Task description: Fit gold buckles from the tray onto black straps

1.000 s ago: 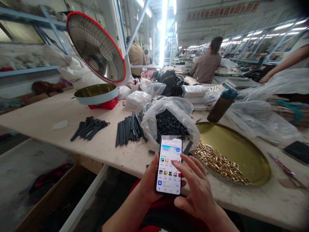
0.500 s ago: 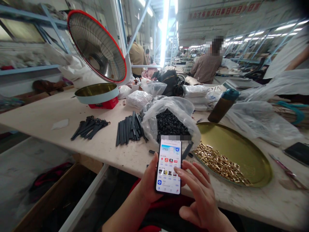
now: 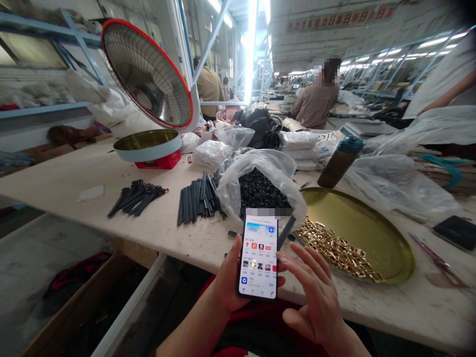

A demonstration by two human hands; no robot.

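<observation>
Head view: left hand [image 3: 228,277] has its grip clamped on a phone [image 3: 259,260], right hand [image 3: 316,292] alongside, grip apart.

The left hand [image 3: 227,280] grips a slim, black-edged smartphone [image 3: 258,285] with a lit white screen; the loosely spread right hand [image 3: 316,292] is at the phone's right edge, contact unclear. Beyond, on the pale, scuffed worktop [image 3: 85,168], a translucent plastic bag [image 3: 227,191] holds small black ring-like pieces [image 3: 262,188], between flat black strips [image 3: 193,201] and a round gold-coloured tray [image 3: 375,223] of shiny golden metal fittings [image 3: 334,250].
</observation>
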